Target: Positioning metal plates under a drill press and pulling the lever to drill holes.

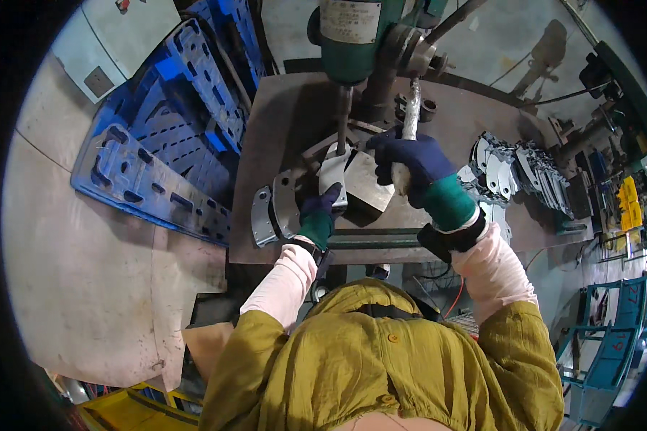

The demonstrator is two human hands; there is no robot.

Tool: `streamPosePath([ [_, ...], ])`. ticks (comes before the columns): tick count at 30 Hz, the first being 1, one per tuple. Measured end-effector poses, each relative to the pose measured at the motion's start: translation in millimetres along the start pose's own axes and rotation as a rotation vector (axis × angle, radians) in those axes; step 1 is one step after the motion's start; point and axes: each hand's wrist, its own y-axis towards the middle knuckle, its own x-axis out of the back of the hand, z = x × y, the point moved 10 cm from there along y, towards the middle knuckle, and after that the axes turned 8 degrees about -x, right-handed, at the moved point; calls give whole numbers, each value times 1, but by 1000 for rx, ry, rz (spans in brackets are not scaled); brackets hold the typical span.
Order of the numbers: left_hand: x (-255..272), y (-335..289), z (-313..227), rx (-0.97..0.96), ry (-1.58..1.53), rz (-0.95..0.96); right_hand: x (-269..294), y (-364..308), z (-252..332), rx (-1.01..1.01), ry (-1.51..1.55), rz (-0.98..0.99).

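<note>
My left hand (319,214), in a dark glove with a green cuff, grips the near end of a curved metal plate (332,174). The plate lies on a metal block (370,183), under the spindle (344,115) of a green drill press (352,61); its tip comes down at the plate's far end, and whether it touches cannot be made out. My right hand (418,164), gloved alike, is closed around the press's wrapped lever handle (413,108). Left of my left hand, two curved plates lie on the steel table: a brownish one (286,205) and a grey one with holes (262,221).
A heap of curved metal plates (507,176) covers the right part of the steel table (284,100). Blue plastic pallets (158,179) stand along its left side. Teal racks (611,323) and yellow bins (630,203) are at the far right.
</note>
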Motion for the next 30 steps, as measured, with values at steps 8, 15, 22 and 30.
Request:
streamPosePath([
  [8, 55, 59, 26, -137, 790, -107, 17, 11, -97, -478, 368, -376],
  [15, 31, 33, 1, -223, 1091, 11, 32, 13, -111, -411, 180, -477],
  [22, 9, 5, -26, -235, 985, -51, 42, 13, -111, -409, 23, -531],
  [30, 22, 14, -22, -311, 813, -164, 60, 18, -91, -231, -363, -730],
])
